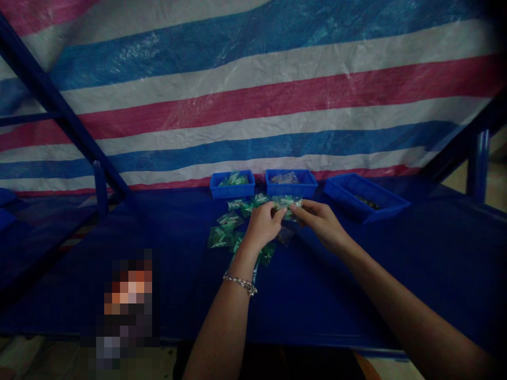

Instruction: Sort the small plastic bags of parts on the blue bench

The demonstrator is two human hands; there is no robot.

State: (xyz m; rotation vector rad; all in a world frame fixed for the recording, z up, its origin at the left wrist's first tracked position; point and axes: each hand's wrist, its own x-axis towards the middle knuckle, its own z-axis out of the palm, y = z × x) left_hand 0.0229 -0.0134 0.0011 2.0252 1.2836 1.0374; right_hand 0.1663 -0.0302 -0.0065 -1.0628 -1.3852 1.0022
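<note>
Between my two hands is a small clear plastic bag [288, 201] with pale green pieces inside. My left hand [266, 220] pinches its left side, thumb on top, and wears a bracelet at the wrist. At the bag's right side my right hand [319, 217] grips it between thumb and fingers. Several similar green-tinted bags [220, 237] lie on the blue table to the left of and under my left hand. A darker clear bag [285, 235] rests just below the held one.
Behind my hands stand a blue bin [232, 192] with green bags, a second blue bin [291, 191] with clear bags, and an angled blue bin [366, 206] with small dark pieces. A striped tarp [253, 105] hangs behind the table [166, 274]. Blue metal posts [67, 121] flank it.
</note>
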